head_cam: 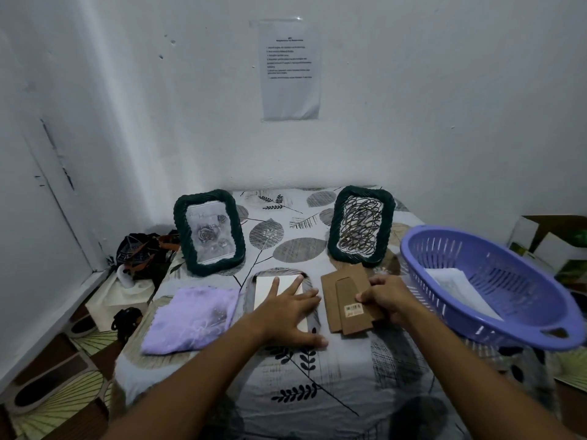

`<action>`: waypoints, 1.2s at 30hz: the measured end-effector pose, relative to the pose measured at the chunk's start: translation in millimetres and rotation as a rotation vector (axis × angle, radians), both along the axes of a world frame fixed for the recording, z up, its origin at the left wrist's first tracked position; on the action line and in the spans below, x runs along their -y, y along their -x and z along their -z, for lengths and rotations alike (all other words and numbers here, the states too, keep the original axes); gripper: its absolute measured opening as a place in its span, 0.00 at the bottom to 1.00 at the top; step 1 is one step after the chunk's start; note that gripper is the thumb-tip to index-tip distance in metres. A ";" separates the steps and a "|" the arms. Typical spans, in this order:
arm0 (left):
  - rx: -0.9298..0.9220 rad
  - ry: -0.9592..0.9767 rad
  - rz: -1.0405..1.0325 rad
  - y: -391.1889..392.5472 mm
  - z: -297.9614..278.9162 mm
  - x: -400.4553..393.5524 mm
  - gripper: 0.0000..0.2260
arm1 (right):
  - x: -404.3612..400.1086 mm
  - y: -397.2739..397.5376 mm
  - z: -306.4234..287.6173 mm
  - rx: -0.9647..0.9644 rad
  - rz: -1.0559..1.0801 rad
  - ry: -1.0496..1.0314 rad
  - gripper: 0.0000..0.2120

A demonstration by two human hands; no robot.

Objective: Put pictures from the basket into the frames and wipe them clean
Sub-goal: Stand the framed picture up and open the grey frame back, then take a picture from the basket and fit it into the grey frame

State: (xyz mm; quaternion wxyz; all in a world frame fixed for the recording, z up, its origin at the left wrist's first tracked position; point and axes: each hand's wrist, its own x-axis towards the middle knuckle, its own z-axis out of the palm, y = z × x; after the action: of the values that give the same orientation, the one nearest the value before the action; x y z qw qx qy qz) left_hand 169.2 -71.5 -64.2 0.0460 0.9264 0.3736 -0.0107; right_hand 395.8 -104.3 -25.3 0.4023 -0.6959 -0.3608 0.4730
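Observation:
Two dark green woven frames stand at the back of the table: the left frame (pixel 209 231) shows a rose picture, the right frame (pixel 361 226) a dark scribble picture. A white sheet (pixel 265 290) lies flat in the middle, and my left hand (pixel 287 308) rests on it with fingers spread. My right hand (pixel 386 296) pinches the edge of a brown cardboard frame backing (pixel 341 300) with a barcode sticker. The purple plastic basket (pixel 495 284) at the right holds white paper pictures (pixel 457 289). A lilac cloth (pixel 192 319) lies folded at the left.
The table wears a leaf-print cover (pixel 286 376) and stands against a white wall with a taped notice (pixel 290 69). A dark bag (pixel 143 252) sits on the floor at the left. Cardboard boxes (pixel 552 239) stand behind the basket at the right.

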 end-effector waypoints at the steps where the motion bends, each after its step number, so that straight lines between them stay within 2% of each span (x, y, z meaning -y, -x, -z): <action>1: 0.000 0.005 -0.003 0.3 1.0 -0.8 0.49 | 0.0 1.4 1.3 0.002 -0.003 0.002 0.18; 6: 0.007 0.017 -0.004 0.2 -3.3 0.6 0.46 | -4.2 5.0 5.1 0.041 -0.005 0.003 0.15; 15: 0.018 0.032 -0.003 2.9 -7.1 4.9 0.45 | -12.9 4.6 11.7 0.520 -0.092 0.038 0.16; 23: 0.038 0.049 -0.007 3.7 -12.3 7.8 0.43 | -16.3 5.0 21.9 0.716 -0.117 0.056 0.18; 26: 0.099 0.072 -0.019 5.7 -12.8 9.8 0.42 | -19.6 8.7 23.8 0.768 -0.126 0.032 0.13; 31: 0.388 0.123 -0.094 21.6 -21.3 12.4 0.38 | -18.5 31.2 4.6 0.757 -0.165 -0.102 0.09; 34: 0.470 0.113 -0.143 39.9 -23.4 11.3 0.39 | -18.0 50.4 -4.3 0.631 -0.225 -0.164 0.10; 36: 0.518 0.116 -0.194 53.2 -23.6 12.5 0.37 | -17.3 65.5 -5.3 0.510 -0.260 -0.191 0.06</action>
State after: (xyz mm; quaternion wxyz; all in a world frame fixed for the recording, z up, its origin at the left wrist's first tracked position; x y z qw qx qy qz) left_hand 116.0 -84.0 -40.6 0.1937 0.8539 0.4352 0.2095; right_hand 330.4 -87.0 -20.1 0.2983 -0.6991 -0.5794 0.2943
